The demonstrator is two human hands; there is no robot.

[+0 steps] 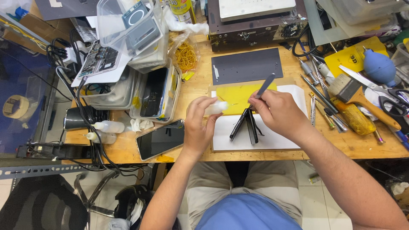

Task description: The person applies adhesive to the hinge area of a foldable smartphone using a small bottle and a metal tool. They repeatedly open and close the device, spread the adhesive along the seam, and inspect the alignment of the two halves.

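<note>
**Bench status: bottle in L hand, tool in R, opened phone between/below**

L hand [199,125] is closed around a small white squeeze bottle [216,108], held w/ thumb and fingers, nozzle end pointed right toward the yellow sheet [237,97]. R hand [277,114] is clamped on a thin grey flat tool [266,85], gripped pen-style, shaft angled up and to the right. Hands are kept apart, fingertips near each other over the work area.

A dark phone, opened up [246,125], is seen standing in a V on the white sheet [272,137]: two dark halves splayed, joined at top. It sits just under the R hand's fingers and right of the L hand, approx. between the two wrists. Contact w/ R fingers can't be confirmed; L hand is not touching it.

Surroundings:
- Dark grey plate [247,65] lies behind the yellow sheet.
- Another phone [160,139], screen up, lies left of L wrist on the wooden bench [191,85].
- Clear plastic bins [128,34] w/ phone parts are stacked far left.
- Paintbrush [355,96], blue air blower [379,67], scissors [394,102] and screwdrivers [319,98] are spread to the right, well apart from R hand.
</note>
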